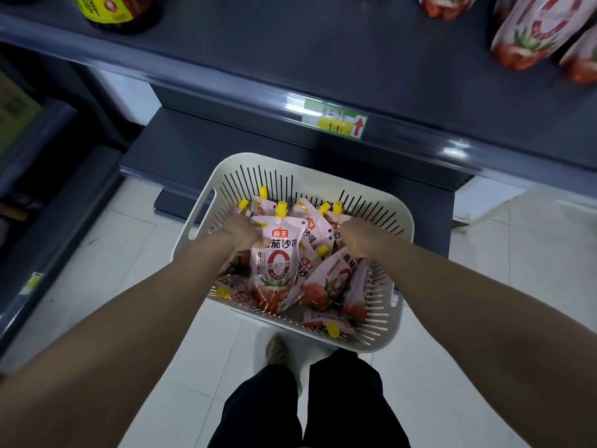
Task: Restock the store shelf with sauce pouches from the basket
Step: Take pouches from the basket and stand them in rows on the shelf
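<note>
Sauce pouches [292, 253] piled in a white slotted basket [381, 324], pink packs with red tomato print and yellow screw caps, some upright toward the far wall, others lying flat and overlapping near the front. Left hand [239, 234] reaching down into the pile, grip closed on the side of the upright front pouch [274, 270] with the large red ring on its face. Right hand [355, 237] also down among the pouches, fingers curled under and hidden, so cannot tell whether that grip holds anything. Basket standing on pale floor tiles [106, 276], just ahead of a shoe [276, 350] and dark trouser legs. Beyond the basket, dark grey shelf [323, 53] with a green and yellow price tag [336, 119] on its front rail. More pouches of the same kind [529, 30] lying on the shelf at far right; dark bottle with yellow label [119, 11] on the shelf at far left.
</note>
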A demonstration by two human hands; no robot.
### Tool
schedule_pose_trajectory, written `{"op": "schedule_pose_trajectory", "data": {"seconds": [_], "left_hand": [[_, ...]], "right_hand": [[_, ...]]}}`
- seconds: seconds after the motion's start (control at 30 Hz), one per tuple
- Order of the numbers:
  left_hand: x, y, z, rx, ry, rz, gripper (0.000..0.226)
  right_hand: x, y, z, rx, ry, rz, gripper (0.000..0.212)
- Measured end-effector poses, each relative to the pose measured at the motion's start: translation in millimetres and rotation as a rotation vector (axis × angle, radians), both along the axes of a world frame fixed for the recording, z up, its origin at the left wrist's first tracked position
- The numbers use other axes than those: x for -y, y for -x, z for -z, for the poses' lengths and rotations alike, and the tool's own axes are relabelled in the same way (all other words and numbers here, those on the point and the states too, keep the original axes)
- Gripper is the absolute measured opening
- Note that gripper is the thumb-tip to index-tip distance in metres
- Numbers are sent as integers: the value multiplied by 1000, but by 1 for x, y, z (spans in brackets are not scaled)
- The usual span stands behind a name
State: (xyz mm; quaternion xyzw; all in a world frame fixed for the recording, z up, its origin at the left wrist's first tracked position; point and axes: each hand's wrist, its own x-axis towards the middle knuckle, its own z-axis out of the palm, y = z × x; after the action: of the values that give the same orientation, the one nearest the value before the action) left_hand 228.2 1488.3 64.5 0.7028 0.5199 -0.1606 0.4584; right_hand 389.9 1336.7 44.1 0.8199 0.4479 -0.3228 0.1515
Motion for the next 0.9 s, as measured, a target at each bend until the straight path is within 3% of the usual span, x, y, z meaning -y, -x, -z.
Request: {"op": "schedule_pose_trajectory", "data": {"seconds": [0.07, 0.13, 0.2, 0.3, 0.6, 0.67, 0.77, 0.83, 0.9], "left_hand": [[1, 0, 3, -17, -18, 32, 83], [3, -1, 3, -32, -26, 64, 77], [1, 0, 2, -28, -52, 91, 71], [-8, 6, 2, -35, -65, 53, 72], [-19, 23, 8, -22, -63, 10, 82], [-20, 24, 9, 1, -62, -11, 81], [-19, 26, 3, 19, -41, -29, 70], [-16, 26, -6, 52, -32, -56, 64], [-16, 27, -11, 61, -51, -57, 59]], "right_hand": [[-2, -3, -2, 3, -17, -28, 20], [-9, -2, -7, -83, -23, -12, 33], [-17, 1, -14, -161, -67, 13, 34], [-24, 0, -22, -217, -215, 130, 17], [-24, 0, -33, -277, -61, 386, 67], [-20, 5, -35, -445, -118, 528, 75], [-12, 19, -30, -703, -255, 782, 63], [-5, 29, -21, -740, -295, 851, 55], [0, 39, -15, -675, -271, 765, 43]]}}
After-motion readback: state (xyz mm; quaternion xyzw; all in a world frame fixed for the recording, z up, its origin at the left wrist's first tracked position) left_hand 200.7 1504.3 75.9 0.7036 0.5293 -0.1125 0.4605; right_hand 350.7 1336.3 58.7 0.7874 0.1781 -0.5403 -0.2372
